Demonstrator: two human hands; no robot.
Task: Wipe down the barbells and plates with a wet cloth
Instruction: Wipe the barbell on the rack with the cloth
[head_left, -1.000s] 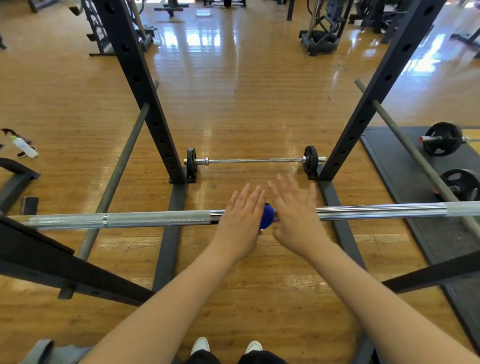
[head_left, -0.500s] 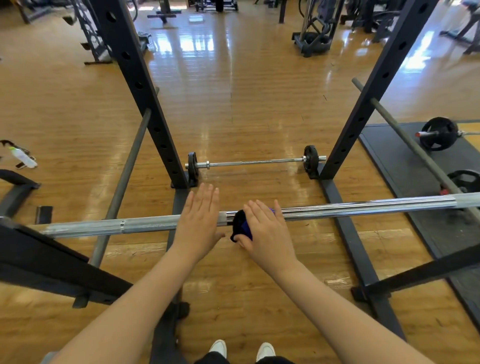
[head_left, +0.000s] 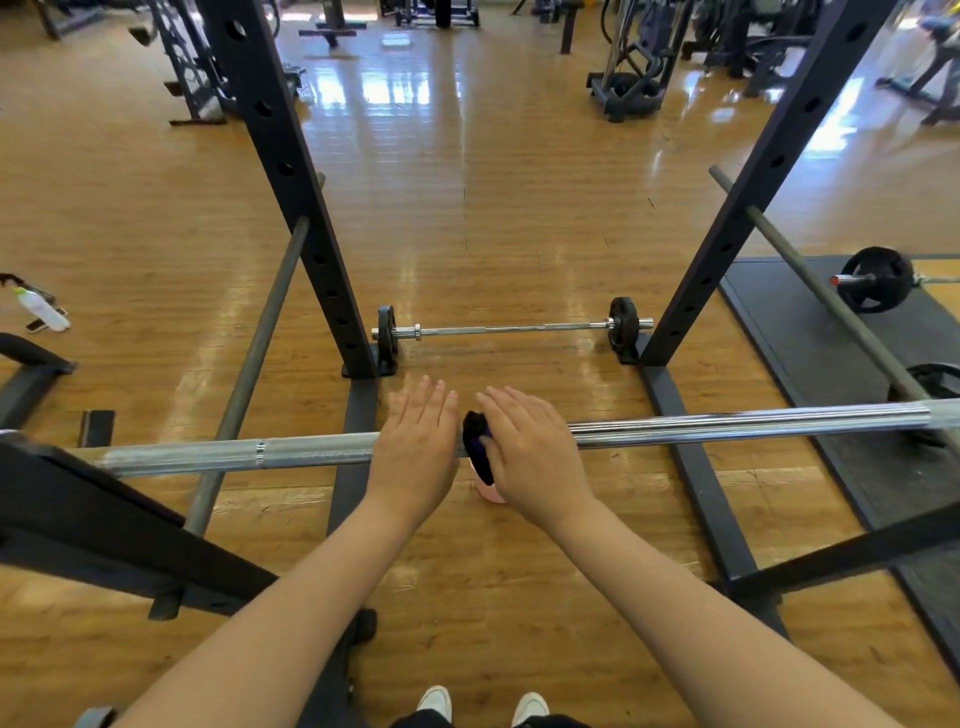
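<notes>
Glossy wood floor (head_left: 467, 208) below, flat left hand (head_left: 415, 441) steadies the barbell (head_left: 727, 423) while right hand (head_left: 530, 452) should press the cloth (head_left: 477, 447) firmly toward 3 o'clock.

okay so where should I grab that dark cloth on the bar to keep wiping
Grip the cloth from above, where it drapes over the barbell, fingers curling round bar and cloth together. Its loose end hangs below, so pinching there would probably just pull it off.

Both hands on the racked barbell (head_left: 727, 423), cloth (head_left: 477, 449) between them (under the right hand (head_left: 530, 452)), small barbell (head_left: 511, 327) behind on the floor (head_left: 467, 182)
</notes>
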